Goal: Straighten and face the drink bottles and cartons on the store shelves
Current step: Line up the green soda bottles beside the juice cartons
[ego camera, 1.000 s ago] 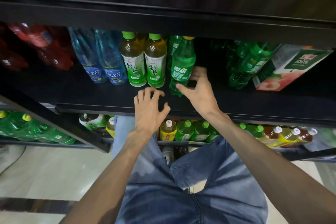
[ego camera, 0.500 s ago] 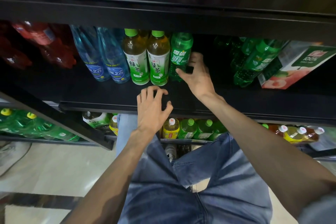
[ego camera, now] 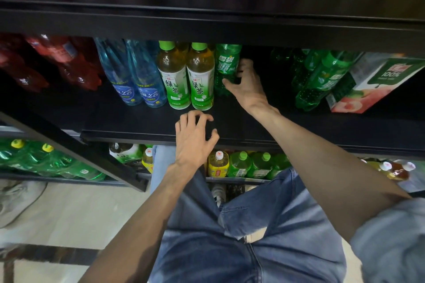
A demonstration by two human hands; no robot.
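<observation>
Sprite bottle (ego camera: 226,69) sits gripped by right hand (ego camera: 247,85); turn its label forward, flush beside the green tea bottles (ego camera: 187,80). Left hand (ego camera: 193,139) hovers loosely curled, holding nothing.

caps of the blue bottles (ego camera: 128,71) behind the upper shelf (ego camera: 207,27); juice carton (ego camera: 372,85) cut off at right

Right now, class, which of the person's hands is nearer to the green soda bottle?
Right. The right hand grips the green soda bottle from its right side. The left hand hovers lower, by the shelf front edge, apart from it.
</observation>
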